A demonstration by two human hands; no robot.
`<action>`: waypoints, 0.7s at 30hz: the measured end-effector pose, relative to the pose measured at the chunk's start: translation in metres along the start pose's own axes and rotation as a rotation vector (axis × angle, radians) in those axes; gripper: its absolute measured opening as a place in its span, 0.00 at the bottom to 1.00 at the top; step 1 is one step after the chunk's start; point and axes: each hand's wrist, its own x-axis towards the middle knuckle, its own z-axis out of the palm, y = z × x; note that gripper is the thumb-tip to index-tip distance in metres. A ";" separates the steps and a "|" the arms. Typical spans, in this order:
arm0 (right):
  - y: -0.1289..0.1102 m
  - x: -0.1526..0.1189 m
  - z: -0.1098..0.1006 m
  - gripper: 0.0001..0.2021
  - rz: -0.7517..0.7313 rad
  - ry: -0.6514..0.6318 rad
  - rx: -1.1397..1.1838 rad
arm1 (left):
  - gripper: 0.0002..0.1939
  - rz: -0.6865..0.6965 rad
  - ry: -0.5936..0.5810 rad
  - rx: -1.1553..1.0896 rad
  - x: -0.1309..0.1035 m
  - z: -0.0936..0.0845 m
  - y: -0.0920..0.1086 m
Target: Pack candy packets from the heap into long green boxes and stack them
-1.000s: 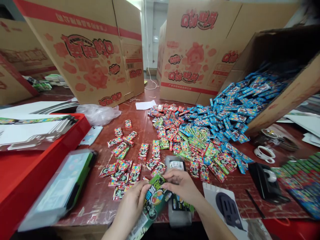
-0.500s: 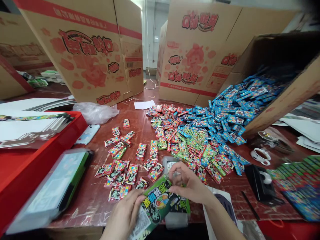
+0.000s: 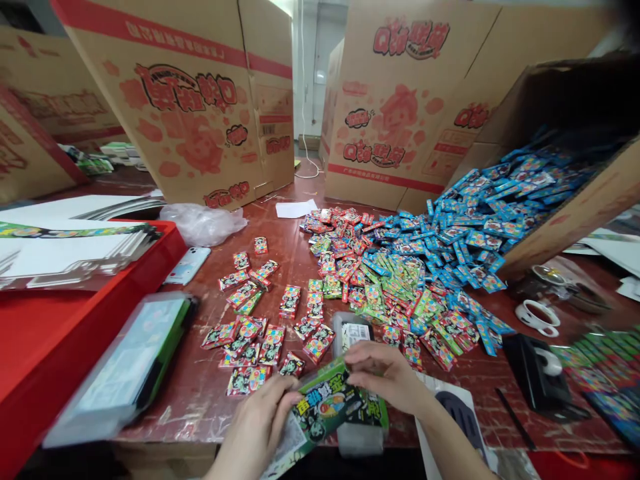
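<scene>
A green and black printed package (image 3: 323, 408) is held tilted at the table's front edge. My left hand (image 3: 260, 420) grips its left side, thumb on top. At the upper right corner, the fingers of my right hand (image 3: 383, 377) pinch its edge. Partly under it lies a clear plastic case (image 3: 361, 437) with another green and black print; its upper end shows a white label. Small red candy packets (image 3: 249, 380) are scattered to the left, and more red, green (image 3: 395, 280) and blue packets (image 3: 470, 213) form a large pile beyond my right hand.
A red tray (image 3: 125, 287) with white cards stands left, beside a plastic case (image 3: 130, 360), phone (image 3: 187, 265) and crumpled bag (image 3: 203, 223). Large cartons (image 3: 200, 133) stand behind. A tipped box (image 3: 565, 207), cup (image 3: 537, 317) and tape dispenser (image 3: 540, 377) are at right.
The view has shifted, so the table things appear slightly further right. My right fingers have closed in on the package's upper corner, and the package lies a little flatter.
</scene>
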 end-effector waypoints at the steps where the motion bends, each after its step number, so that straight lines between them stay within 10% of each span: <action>1: 0.003 -0.001 0.004 0.06 -0.032 0.049 -0.035 | 0.13 -0.035 0.000 -0.032 0.000 0.001 0.000; 12: -0.011 0.022 0.032 0.08 -0.135 -0.145 -0.309 | 0.15 -0.296 -0.082 -0.455 0.002 0.010 0.010; 17: 0.015 0.102 0.034 0.08 0.127 0.293 -0.745 | 0.23 -0.744 0.210 -0.900 -0.006 0.003 -0.022; 21: 0.040 0.151 0.052 0.22 0.302 0.373 -0.844 | 0.29 -0.943 0.174 -1.155 -0.021 0.001 -0.034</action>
